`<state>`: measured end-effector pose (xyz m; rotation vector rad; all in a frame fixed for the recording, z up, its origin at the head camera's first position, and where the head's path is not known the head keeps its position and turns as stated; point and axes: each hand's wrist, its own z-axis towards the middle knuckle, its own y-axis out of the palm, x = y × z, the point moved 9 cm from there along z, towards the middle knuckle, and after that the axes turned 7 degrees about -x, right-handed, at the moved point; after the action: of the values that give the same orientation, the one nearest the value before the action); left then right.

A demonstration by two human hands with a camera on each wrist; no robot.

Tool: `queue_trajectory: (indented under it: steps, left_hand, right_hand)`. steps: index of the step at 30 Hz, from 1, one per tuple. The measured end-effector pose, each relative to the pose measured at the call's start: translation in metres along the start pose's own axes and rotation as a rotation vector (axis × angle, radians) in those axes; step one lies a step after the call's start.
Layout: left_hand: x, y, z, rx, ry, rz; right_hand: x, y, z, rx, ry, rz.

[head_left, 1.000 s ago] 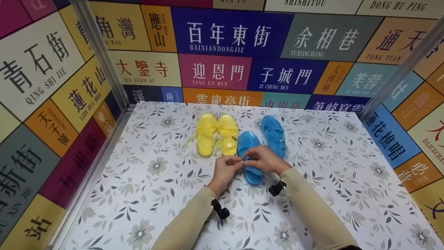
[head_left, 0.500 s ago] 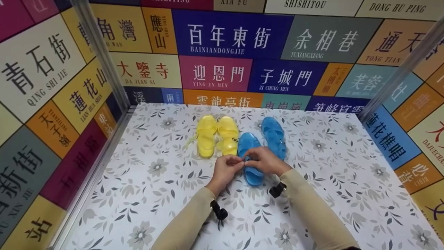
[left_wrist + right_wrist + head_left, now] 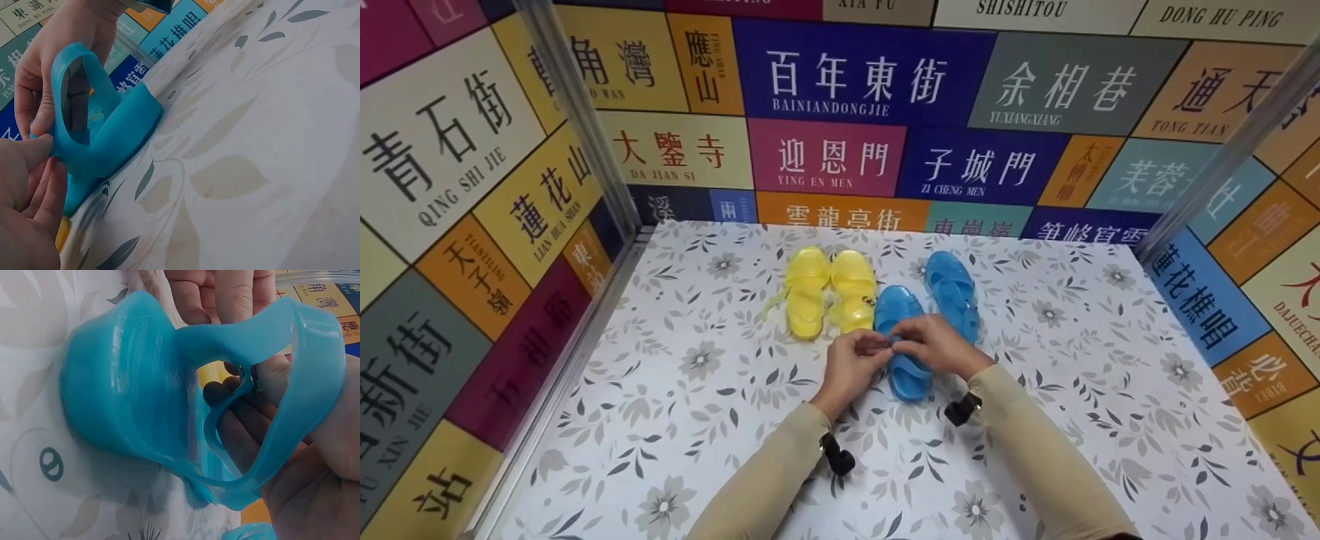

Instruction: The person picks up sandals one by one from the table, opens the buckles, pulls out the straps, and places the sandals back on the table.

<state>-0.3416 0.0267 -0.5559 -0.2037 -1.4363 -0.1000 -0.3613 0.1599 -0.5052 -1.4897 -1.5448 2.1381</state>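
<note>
A blue jelly sandal (image 3: 911,381) lies sole-down on the table, its toe away from me. In the left wrist view, my left hand (image 3: 28,197) pinches the side of its ankle strap (image 3: 59,95) between thumb and fingers. My right hand (image 3: 936,345) reaches over the sandal from the right; in the right wrist view its fingers (image 3: 242,427) pass inside the strap loop and hold the strap by the small metal buckle (image 3: 254,377). Both sets of fingertips meet there. From the head view my left hand (image 3: 851,367) is on the sandal's left, and the hands hide the buckle.
The other blue sandal (image 3: 950,274) lies just beyond my right hand. Two yellow sandals (image 3: 808,311) stand side by side to the left, one strap sticking out. A floral cloth (image 3: 697,450) covers the table, and sign-printed panels (image 3: 825,157) wall its back and sides.
My fingertips have shifted slightly to the right at the strap, and the left hand's fingers have moved a little. The sandals stay where they were.
</note>
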Motion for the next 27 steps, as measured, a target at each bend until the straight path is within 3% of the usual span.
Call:
queue_trajectory:
  steps: [17,21,27]
  left_hand:
    - [0.004,-0.002,-0.002,0.044,-0.018,0.067]
    - [0.004,-0.002,-0.001,0.038,-0.006,0.095]
    - [0.003,-0.001,0.001,0.004,0.0,0.053]
  right_hand:
    - [0.012,0.0,-0.003,0.124,0.104,0.074]
    - [0.009,0.0,-0.002,0.132,0.086,0.084]
    - [-0.004,-0.002,0.001,0.097,0.035,0.014]
